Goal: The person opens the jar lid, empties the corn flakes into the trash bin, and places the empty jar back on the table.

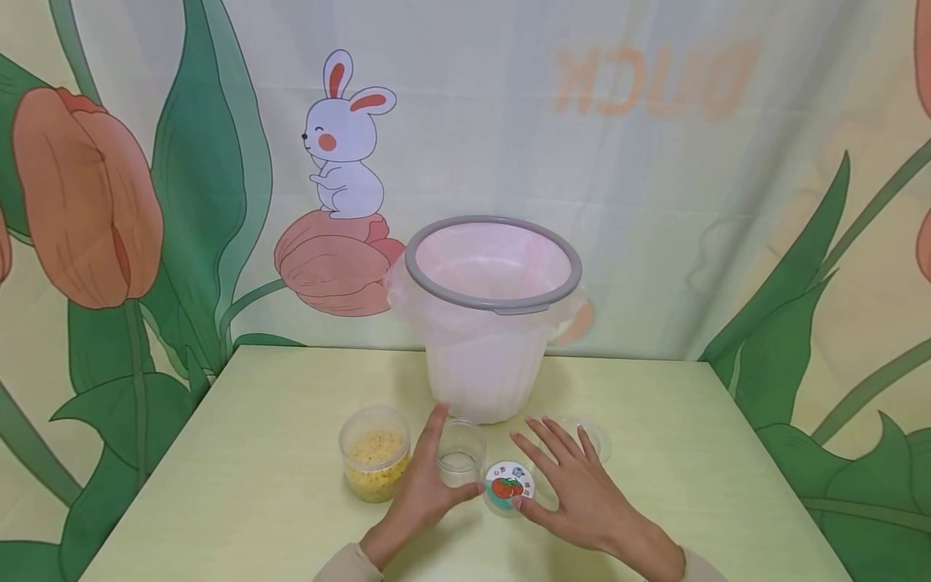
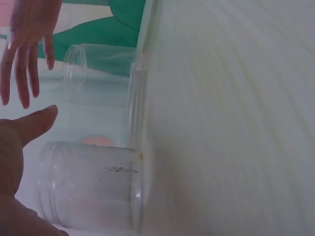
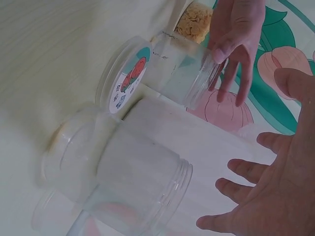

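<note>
Head view: a clear jar (image 1: 461,446) stands upright on the worktop (image 1: 269,453), within the spread of the nearer left hand (image 1: 422,481), which grasps nothing; the right hand (image 1: 582,495), also unclenched, is right of the lid (image 1: 507,483).

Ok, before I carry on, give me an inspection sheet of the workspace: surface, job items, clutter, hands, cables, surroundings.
Surface: pale green table.
Job items: left clear jar by the left hand; right clear jar by the right hand; printed lid between the hands.
Clutter: jar of yellow flakes at the left; lined bin behind.
Left hand: thumb and fingers apart; jar contact unclear.
Right hand: fingers spread, holding nothing.
Cables: nothing seen.
Surroundings: printed curtain behind the table.
</note>
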Demonstrator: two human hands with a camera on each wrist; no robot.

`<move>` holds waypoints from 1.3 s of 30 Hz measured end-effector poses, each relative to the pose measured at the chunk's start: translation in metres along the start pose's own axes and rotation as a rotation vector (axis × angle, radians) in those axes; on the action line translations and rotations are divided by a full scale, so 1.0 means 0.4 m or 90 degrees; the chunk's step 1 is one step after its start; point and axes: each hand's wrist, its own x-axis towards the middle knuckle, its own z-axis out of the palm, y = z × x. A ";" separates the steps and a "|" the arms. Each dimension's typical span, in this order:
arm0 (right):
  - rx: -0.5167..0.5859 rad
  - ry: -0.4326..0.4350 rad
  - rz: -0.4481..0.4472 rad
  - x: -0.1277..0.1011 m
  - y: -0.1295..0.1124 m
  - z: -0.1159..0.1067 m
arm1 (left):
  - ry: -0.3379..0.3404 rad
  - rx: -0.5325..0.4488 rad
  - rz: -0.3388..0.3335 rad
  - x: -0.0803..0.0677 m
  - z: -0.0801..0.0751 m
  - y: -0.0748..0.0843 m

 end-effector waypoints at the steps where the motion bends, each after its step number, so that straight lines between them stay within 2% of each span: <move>1: 0.001 0.001 0.001 0.000 0.000 -0.001 | -0.002 0.010 0.021 -0.002 -0.003 0.006; 4: 0.003 0.004 0.006 0.002 -0.001 -0.004 | -0.007 0.041 0.076 -0.011 -0.010 0.024; 13: 0.006 0.003 0.012 0.008 -0.001 -0.015 | -0.026 0.114 0.147 -0.025 -0.029 0.057; 23: 0.022 0.011 0.025 0.022 -0.003 -0.027 | 0.021 0.249 0.249 -0.037 -0.053 0.077; 27: 0.023 0.023 0.019 0.033 -0.006 -0.029 | 0.039 0.293 0.270 -0.039 -0.071 0.079; 32: 0.032 0.028 0.013 0.045 -0.011 -0.029 | 0.062 0.317 0.287 -0.037 -0.096 0.075; 39: 0.058 0.021 0.017 0.064 -0.024 -0.032 | 0.082 0.341 0.285 -0.037 -0.134 0.070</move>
